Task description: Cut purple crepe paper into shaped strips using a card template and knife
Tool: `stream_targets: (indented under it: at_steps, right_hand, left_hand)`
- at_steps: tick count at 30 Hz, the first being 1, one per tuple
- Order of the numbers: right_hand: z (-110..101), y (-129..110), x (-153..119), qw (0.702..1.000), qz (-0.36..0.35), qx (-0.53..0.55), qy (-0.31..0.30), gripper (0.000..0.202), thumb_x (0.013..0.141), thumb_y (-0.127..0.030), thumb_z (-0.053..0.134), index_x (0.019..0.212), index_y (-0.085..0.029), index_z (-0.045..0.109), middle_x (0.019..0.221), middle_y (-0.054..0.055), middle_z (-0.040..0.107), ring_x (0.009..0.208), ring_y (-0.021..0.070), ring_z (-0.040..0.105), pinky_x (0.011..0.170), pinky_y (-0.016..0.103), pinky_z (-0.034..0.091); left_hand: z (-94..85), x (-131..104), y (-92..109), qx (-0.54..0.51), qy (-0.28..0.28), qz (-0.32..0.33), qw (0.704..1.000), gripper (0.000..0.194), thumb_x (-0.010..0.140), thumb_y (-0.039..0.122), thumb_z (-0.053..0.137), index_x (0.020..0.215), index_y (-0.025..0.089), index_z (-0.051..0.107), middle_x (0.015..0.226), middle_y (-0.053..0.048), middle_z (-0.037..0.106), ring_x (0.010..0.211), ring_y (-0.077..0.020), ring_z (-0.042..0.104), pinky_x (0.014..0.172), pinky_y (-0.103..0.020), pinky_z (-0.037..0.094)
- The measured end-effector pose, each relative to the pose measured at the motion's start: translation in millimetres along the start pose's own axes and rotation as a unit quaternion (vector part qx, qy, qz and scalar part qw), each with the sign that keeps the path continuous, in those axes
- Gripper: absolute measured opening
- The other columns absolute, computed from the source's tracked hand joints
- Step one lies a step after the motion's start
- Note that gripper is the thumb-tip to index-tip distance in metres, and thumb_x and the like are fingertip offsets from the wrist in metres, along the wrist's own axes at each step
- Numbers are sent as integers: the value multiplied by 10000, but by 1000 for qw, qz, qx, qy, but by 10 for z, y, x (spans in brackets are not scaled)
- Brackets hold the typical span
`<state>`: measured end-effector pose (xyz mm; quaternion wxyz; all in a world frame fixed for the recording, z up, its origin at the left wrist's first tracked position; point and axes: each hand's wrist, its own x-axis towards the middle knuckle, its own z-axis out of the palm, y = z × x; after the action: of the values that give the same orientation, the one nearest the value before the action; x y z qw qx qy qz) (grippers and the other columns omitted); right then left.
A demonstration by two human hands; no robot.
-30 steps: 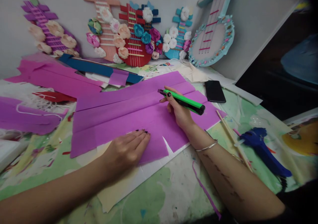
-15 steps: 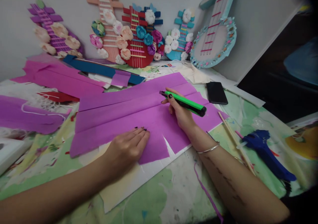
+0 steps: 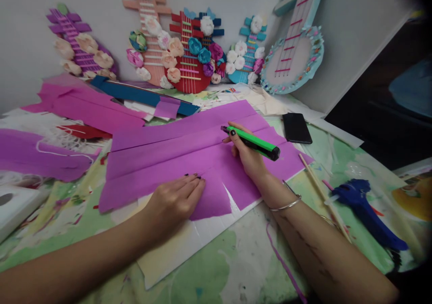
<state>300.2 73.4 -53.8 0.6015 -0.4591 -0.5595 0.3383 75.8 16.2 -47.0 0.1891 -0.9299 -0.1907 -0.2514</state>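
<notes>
My left hand (image 3: 175, 198) lies flat on a sheet of purple crepe paper (image 3: 162, 158), fingers outstretched side by side near its front edge. In my right hand (image 3: 248, 153) is a green and black utility knife (image 3: 254, 143), gripped between thumb and fingers, its dark front end pointing left above the paper. Several long creases run across the sheet. A narrow slit shows white between the hands at the near edge. Beneath the paper lies a white board (image 3: 199, 236) with a yellowish left part.
Blue glue gun (image 3: 367, 209) and wooden stick (image 3: 324, 196) lie right of my right forearm. Behind them is a black phone-like slab (image 3: 297, 127). Pink paper (image 3: 87, 101) and a blue strip (image 3: 145, 95) lie at back left. Flower-decorated model guitars (image 3: 191, 56) lean on the wall.
The whole view has shifted slightly. Both hands keep nearly the same places on and over the purple paper, and the knife stays in my right hand.
</notes>
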Motion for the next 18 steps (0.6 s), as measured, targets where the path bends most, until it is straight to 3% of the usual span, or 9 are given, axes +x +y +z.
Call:
stream_targets:
  at_steps: [6,11,15,18]
  right_hand:
    - [71,-48,-24,999,-22,-47,-10,457,873,-488,556,1268,-259,571,850,30,652,482,95,469,533,285,459]
    - [-16,-198,-5,991,-22,-110,-70,348,905,-346,471,1232,-295,577,779,4,617,572,141,583,537,272,456]
    - [-177,-349,15,945,-49,-308,-98,152,831,-217,538,959,-235,618,695,-9,603,613,158,579,574,259,400]
    - [-227,-360,20,908,-57,-370,-187,212,716,-180,649,910,-204,565,633,-35,557,565,139,523,551,237,340]
  left_hand:
    - [7,1,-25,-2,-3,-1,1000,345,854,-70,380,1035,-6,666,958,-192,731,854,-267,726,729,-372,632]
    - [21,17,-30,-9,-24,2,1000,389,829,-86,378,1080,2,662,1017,-189,723,931,-278,711,778,-390,622]
    - [30,28,-32,-3,-38,-1,999,384,844,-55,379,1109,1,651,1071,-192,709,986,-279,694,819,-394,609]
    - [43,22,-39,4,-52,-5,999,405,831,-63,381,1132,8,642,1107,-192,697,1013,-272,685,839,-387,601]
